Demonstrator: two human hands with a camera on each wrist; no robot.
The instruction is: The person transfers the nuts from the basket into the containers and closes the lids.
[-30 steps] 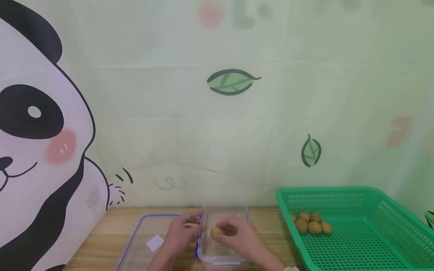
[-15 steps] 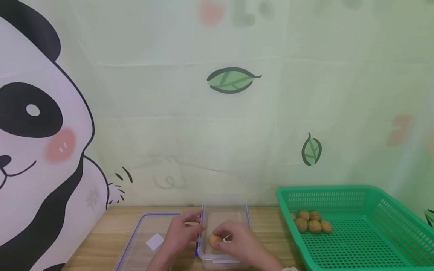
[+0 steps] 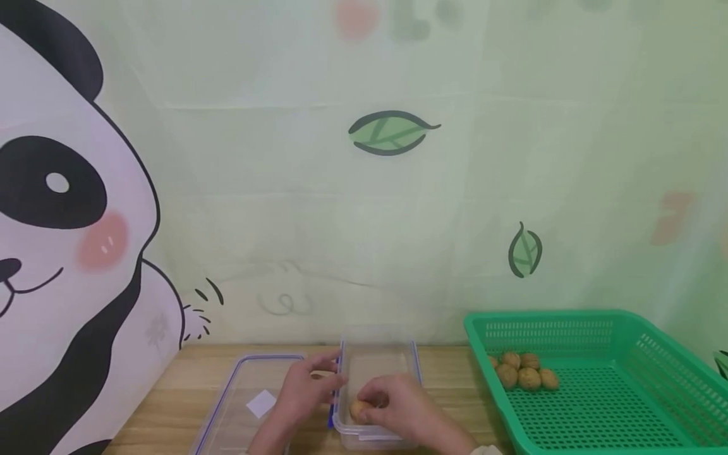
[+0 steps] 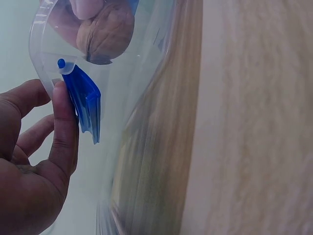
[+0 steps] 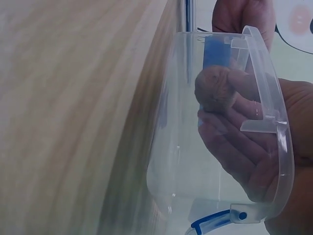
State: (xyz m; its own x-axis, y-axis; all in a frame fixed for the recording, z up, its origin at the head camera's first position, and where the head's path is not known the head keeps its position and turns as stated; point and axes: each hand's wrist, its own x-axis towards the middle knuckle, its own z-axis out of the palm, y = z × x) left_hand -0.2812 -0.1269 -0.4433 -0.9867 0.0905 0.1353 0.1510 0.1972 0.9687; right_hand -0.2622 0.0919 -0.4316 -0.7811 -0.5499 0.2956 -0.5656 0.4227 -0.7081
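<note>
My right hand (image 3: 398, 404) reaches into a clear plastic food box (image 3: 381, 354) and pinches a walnut (image 3: 359, 411) between thumb and fingers. Through the clear wall in the right wrist view, the walnut (image 5: 215, 89) appears a little above the box floor. Thumb and fingers of my left hand (image 3: 305, 388) hold the box at its left rim. Close up in the left wrist view, the left hand (image 4: 39, 147) meets the rim beside a blue side clip (image 4: 85, 103). Part of the walnut is hidden behind the right fingers.
A clear lid (image 3: 239, 392) with a blue seal and white label lies left of the box, partly behind my left forearm. To the right stands a green basket (image 3: 614, 404) with several walnuts (image 3: 529, 379) in its left corner. A printed cloth (image 3: 318, 221) hangs behind the table.
My right hand has lowered the walnut deeper into the box, toward its near end. The left hand stays at the rim. The view has shifted slightly.
</note>
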